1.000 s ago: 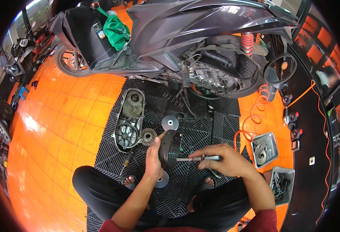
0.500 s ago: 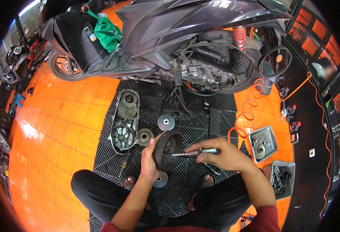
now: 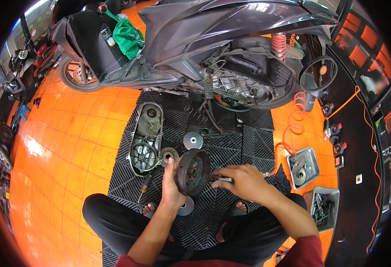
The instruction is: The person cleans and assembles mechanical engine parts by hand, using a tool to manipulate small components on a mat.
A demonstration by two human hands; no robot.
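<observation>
My left hand (image 3: 173, 184) grips the rim of a dark, round clutch bell (image 3: 194, 173), thumb up along its outer side. The bell is tilted so that its open face, with metal parts inside, turns toward the right. Just right of it, my right hand (image 3: 244, 181) is closed around an air blow gun (image 3: 225, 179). Only a short metal piece of the gun shows between the fingers; the rest is hidden. An orange coiled air hose (image 3: 288, 153) runs to a fitting behind this hand. Shiny round discs (image 3: 193, 140) lie near the bell on the mat.
A scooter (image 3: 231, 66) with its side opened stands across the far side. On the black ribbed mat (image 3: 222, 213) lie a long crankcase cover (image 3: 147, 138), a round metal part (image 3: 169, 156) and a screwdriver (image 3: 144, 189). At right are a metal tray (image 3: 304, 169) and a tool bin (image 3: 325, 207).
My right hand has turned and lowered slightly, and the blow gun's long nozzle no longer shows against the bell. The hose has shifted. My left hand still holds the bell, slightly turned.
</observation>
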